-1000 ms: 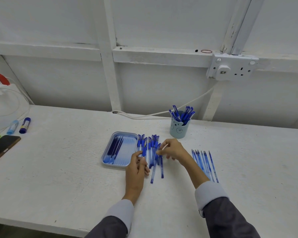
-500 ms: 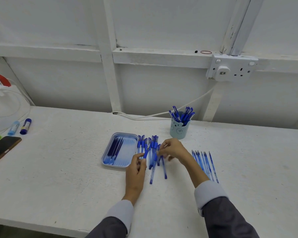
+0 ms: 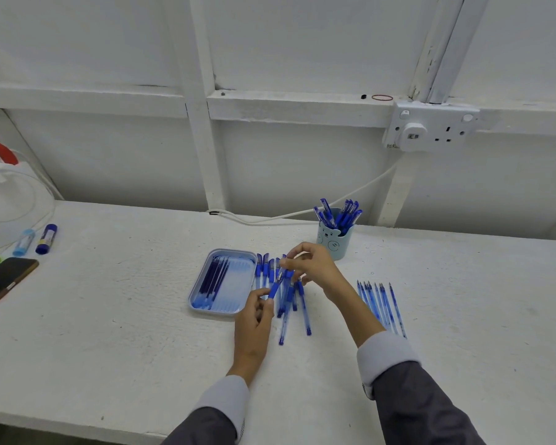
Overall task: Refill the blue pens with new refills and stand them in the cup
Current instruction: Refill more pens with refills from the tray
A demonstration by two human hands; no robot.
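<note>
head view, held pen: one blue pen is up off the worktop, front-left of the cup, tilted, with a hand at each end.
left grip: thumb and fingertips pinch the pen's lower end.
right grip: fingers curl around the pen's upper end. Can't tell if it has the barrel, the tip piece or the refill.
cup: already crowded with standing pens.
loose pens: a heap right under the held pen, front-left of the cup.
tray: further left of the cup than the heap. It holds dark refills, likely the new ones.
refill row: front-right of the cup, pale, likely spent.
risk, drop: a tip piece or spring coming loose would fall into the heap and be hard to find.
risk, mix-up: the two stocks look alike, so a spent refill could go back in.
risk, sleeve: the right cuff sits just beside the refill row and could scatter it.
risk, cup: forcing a pen into the full cup could tip it.
</note>
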